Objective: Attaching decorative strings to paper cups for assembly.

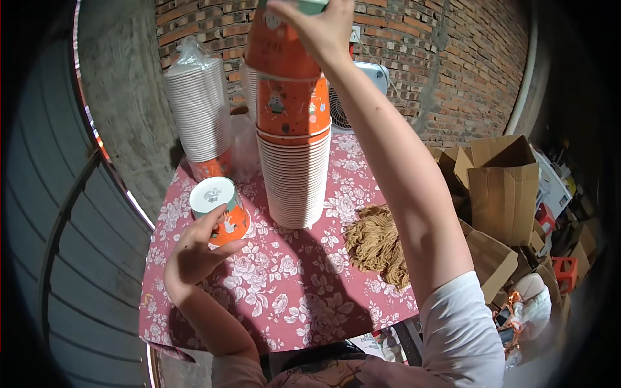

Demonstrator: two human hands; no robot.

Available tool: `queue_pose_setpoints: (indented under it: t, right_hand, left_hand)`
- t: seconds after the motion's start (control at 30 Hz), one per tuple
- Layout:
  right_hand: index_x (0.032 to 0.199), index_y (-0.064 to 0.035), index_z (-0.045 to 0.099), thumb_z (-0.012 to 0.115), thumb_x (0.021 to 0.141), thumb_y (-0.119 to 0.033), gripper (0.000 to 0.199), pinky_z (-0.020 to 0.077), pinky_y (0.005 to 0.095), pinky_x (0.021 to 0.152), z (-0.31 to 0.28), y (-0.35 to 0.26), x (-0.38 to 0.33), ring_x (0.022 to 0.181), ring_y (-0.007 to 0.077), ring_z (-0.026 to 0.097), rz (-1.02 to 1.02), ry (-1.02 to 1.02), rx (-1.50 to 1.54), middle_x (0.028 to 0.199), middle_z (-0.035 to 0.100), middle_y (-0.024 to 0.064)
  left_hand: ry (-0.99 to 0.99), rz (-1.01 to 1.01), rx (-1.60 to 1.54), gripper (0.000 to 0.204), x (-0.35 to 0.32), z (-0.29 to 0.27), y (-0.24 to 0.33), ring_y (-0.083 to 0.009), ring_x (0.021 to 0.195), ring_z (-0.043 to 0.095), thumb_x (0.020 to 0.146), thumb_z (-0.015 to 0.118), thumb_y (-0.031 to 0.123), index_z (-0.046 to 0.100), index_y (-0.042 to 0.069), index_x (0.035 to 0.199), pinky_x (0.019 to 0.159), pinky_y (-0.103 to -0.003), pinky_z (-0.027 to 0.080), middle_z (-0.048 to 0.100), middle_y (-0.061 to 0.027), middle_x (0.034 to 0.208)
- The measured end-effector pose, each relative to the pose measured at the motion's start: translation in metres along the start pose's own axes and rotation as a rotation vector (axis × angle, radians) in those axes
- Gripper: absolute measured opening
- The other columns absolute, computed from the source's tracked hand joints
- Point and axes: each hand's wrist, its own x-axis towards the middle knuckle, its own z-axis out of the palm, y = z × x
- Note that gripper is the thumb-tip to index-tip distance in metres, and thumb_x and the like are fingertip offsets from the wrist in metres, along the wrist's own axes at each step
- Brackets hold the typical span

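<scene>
Near the back middle of the table rises a tall stack of nested orange paper tubs (292,178), upside down, with their white rims showing close together. At its top, my right hand (323,32) grips an orange paper tub (281,48) with a green band, thumb on the near side. This tub sits over the one below it; its upper end is partly cut off by the picture's edge. My left hand (200,252) is open, thumb and fingers apart, beside a single upside-down paper tub (229,223) with a white base. Its fingertips overlap that tub; contact is unclear.
Another tub stack (197,110) in clear plastic stands at the back left. A tan bundle of strands (377,246) lies right of the middle stack on the floral tablecloth (278,284). Behind are a fan (343,107) and brick wall; cardboard boxes (501,194) stand at right.
</scene>
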Motion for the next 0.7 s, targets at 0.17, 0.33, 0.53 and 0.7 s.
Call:
queue_pose_setpoints:
  t: [0.17,0.33,0.53,0.7]
  right_hand:
    - [0.128,0.0050,0.058,0.088,0.083,-0.040,0.070,0.0470,0.0383,0.102,-0.066,-0.041,0.021,0.114,0.0293,0.059,0.314,-0.086,0.534,0.125,0.057,0.0167]
    - [0.117,-0.0038,0.066,0.070,0.099,-0.046,0.047,0.0424,0.0248,0.074,-0.139,-0.060,-0.087,0.086,0.0055,0.053,1.046,-0.230,1.090,0.098,0.061,-0.0039]
    - [0.142,-0.0009,0.053,0.051,0.103,-0.065,0.075,0.0420,0.0437,0.110,-0.220,-0.085,-0.193,0.125,0.0225,0.057,1.734,-0.464,0.843,0.135,0.062,0.0130]
    - [0.109,0.0013,0.076,0.035,0.110,-0.055,0.070,0.0498,0.0455,0.102,-0.263,0.011,-0.258,0.114,0.0312,0.065,1.236,-0.906,0.152,0.117,0.072,0.0221]
  left_hand:
    - [0.194,0.159,0.083,0.085,-0.006,-0.009,0.013,-0.0302,0.126,0.062,0.078,0.088,0.028,0.049,0.005,0.150,0.103,-0.043,0.051,0.058,-0.0184,0.144]
    - [0.373,0.399,-0.381,0.111,0.009,0.018,0.052,-0.0315,0.136,0.054,0.065,0.098,0.032,0.040,-0.001,0.154,0.114,-0.044,0.045,0.053,-0.0182,0.149]
    - [-0.245,0.123,-0.347,0.064,0.012,0.046,0.078,-0.0219,0.090,0.075,0.088,0.079,0.022,0.051,-0.007,0.138,0.080,-0.033,0.060,0.072,-0.0178,0.103]
    - [-0.155,0.267,-0.113,0.041,0.014,0.043,0.083,-0.0198,0.080,0.077,0.092,0.065,0.012,0.060,-0.004,0.129,0.072,-0.032,0.061,0.074,-0.0136,0.087]
